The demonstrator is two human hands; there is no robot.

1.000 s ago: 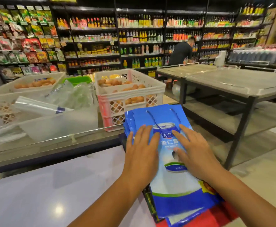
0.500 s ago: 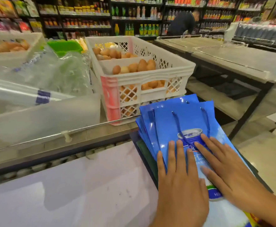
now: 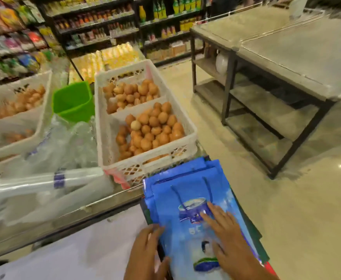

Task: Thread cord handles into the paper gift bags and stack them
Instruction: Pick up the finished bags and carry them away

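A stack of blue paper gift bags [image 3: 187,190] lies flat at the right end of the white counter [image 3: 80,253], the top bag printed with a can picture. Its dark blue cord handle [image 3: 207,186] lies flat on the top bag. My right hand [image 3: 226,239] presses flat on the top bag with straight fingers. My left hand [image 3: 147,253] rests at the stack's left edge, fingers straight, touching the side of the bags.
A white crate of brown eggs [image 3: 143,126] stands just beyond the bags, a second egg crate [image 3: 14,110] and a green tub [image 3: 72,102] to its left. Rolls of clear plastic bags [image 3: 44,180] lie on the left. Grey shelving tables [image 3: 286,57] stand at the right across the floor.
The view has tilted down. My left hand has slid off the top bag to the stack's left edge. My right hand stays pressed flat on the top bag.
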